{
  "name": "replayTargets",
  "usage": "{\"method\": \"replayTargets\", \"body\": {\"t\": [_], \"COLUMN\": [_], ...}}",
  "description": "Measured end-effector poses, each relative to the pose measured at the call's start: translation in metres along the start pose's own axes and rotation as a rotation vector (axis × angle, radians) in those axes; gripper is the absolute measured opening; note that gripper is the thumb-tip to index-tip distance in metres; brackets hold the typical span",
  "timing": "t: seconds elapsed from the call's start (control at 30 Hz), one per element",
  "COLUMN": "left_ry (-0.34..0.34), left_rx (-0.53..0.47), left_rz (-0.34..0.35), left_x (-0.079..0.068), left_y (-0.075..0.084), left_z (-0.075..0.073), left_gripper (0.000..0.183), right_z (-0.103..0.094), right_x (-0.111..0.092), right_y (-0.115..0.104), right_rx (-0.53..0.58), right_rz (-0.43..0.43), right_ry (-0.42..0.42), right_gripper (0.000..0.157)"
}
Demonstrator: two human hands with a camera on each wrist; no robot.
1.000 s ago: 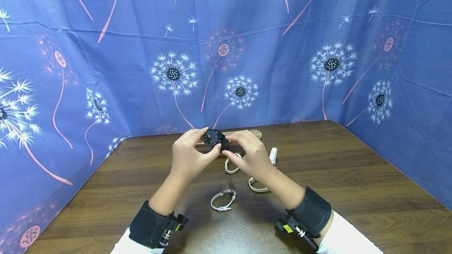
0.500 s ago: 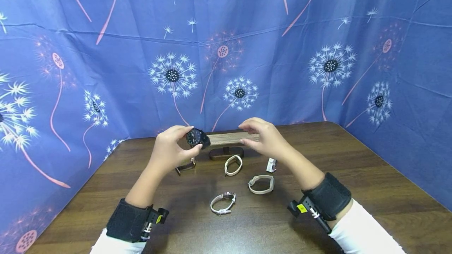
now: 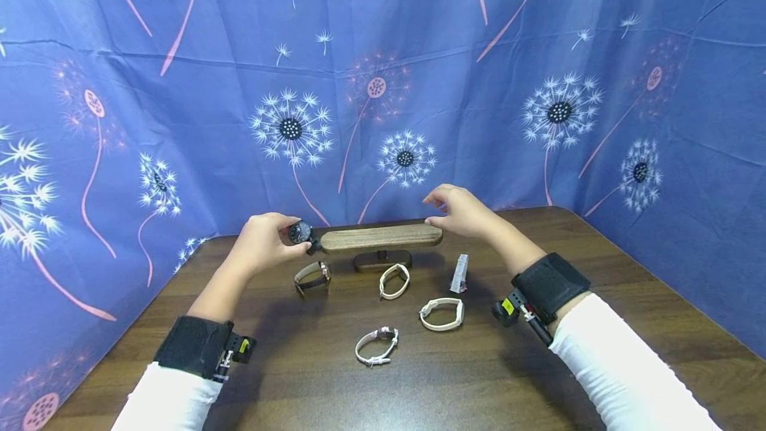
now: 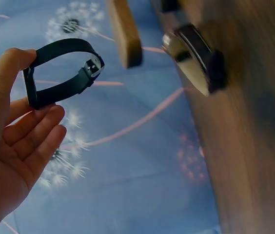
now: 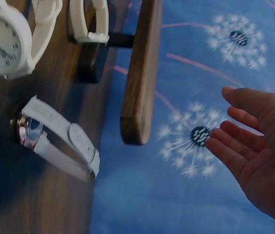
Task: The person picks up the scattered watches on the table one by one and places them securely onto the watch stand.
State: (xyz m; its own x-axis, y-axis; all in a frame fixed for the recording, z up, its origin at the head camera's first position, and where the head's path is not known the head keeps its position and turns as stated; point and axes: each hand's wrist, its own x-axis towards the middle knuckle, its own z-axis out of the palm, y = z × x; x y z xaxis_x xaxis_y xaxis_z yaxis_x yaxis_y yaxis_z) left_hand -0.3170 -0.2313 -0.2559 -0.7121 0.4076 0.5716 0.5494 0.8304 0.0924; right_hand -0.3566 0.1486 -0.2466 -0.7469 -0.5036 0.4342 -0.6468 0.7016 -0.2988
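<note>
My left hand point(image 3: 258, 245) pinches a black wristwatch point(image 3: 300, 232) by its case, thumb on one side and fingers on the other. Its buckled strap point(image 4: 64, 47) forms a closed loop in the left wrist view. The watch is just off the left end of a wooden display bar point(image 3: 383, 238), strap loop towards that end. Near the bar's right end is my right hand point(image 3: 463, 213), holding nothing. In the right wrist view its fingers point(image 5: 235, 151) are relaxed, apart from the bar. A dark-strapped watch point(image 3: 312, 277) lies below the held watch.
The bar stands on a dark base point(image 3: 383, 259) on the wooden table point(image 3: 419, 391). In front of it are white-strapped watches, one near the base point(image 3: 395, 281), one right of centre point(image 3: 441, 314), another nearest me point(image 3: 377, 346). A pale-strapped watch point(image 3: 459, 274) lies to the right. Behind hangs a blue curtain point(image 3: 479, 151).
Both hands held the black watch; the right hand has let go and moved right. The left hand has carried the watch left to the bar's left end, uncovering the bar.
</note>
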Motion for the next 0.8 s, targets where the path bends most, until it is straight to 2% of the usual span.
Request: {"method": "replayTargets", "body": {"t": [0.1,0.17,0.27,0.37,0.63,0.8], "left_ry": [-0.071,-0.099,-0.094,-0.094,-0.169,-0.203], "left_rx": [0.01,0.014,0.014,0.007,-0.048,-0.085], "left_rz": [-0.049,-0.08,-0.096,-0.086,-0.08,-0.092], "left_x": [0.003,0.006,0.011,0.016,0.024,0.027], "left_y": [-0.01,-0.016,-0.023,-0.029,-0.037,-0.038], "left_z": [0.001,0.002,0.006,0.012,0.027,0.038], "left_gripper": [0.031,0.035,0.047,0.05,0.044,0.042], "right_z": [0.004,0.008,0.014,0.021,0.032,0.033], "right_x": [0.007,0.011,0.015,0.018,0.021,0.021], "right_y": [0.008,0.012,0.017,0.02,0.031,0.033], "right_rx": [-0.019,-0.049,-0.074,-0.098,-0.121,-0.112], "right_rz": [0.048,0.064,0.106,0.132,0.173,0.162], "right_ry": [-0.063,-0.105,-0.181,-0.237,-0.301,-0.289], "right_gripper": [0.036,0.036,0.04,0.044,0.044,0.038]}}
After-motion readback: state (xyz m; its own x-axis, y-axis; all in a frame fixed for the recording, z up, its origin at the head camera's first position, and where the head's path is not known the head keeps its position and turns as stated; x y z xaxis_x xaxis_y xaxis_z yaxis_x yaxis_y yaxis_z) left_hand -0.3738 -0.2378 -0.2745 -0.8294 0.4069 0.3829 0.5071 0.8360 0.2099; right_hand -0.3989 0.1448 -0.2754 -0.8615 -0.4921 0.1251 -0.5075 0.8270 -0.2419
